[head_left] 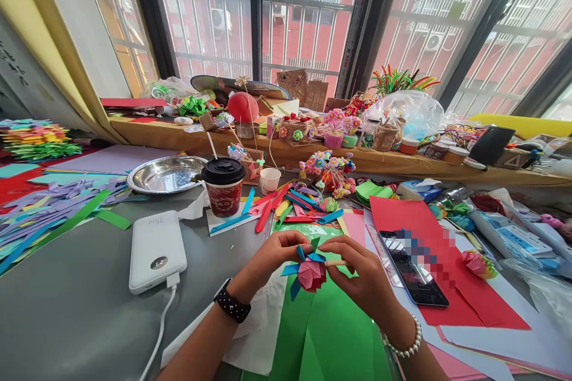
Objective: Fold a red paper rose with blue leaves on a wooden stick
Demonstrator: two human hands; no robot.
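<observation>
From where I stand, the person's left hand [292, 245] has its thumb and fingers pinched on the upper leaves of a pink paper flower [311, 274]. The flower is held above a green sheet [342, 342] at the near edge of the table [84, 309], its head tilted down, with blue and green leaves spreading around it. The right hand [361, 268] comes in from the other side in a narrow grip; between its thumb and index finger there seems to be a pale stick [338, 262], though the fingers hide much of it.

White tissue [263, 324] lies beside the green sheet, under the left forearm. To the right, a phone [413, 268] rests partly on red paper [480, 286]. To the left are a white power bank [156, 250] with its cable plugged in and a dark-lidded cup [222, 187], with a metal plate [165, 174] just behind. Bright paper strips [273, 208] lie scattered beyond the hands.
</observation>
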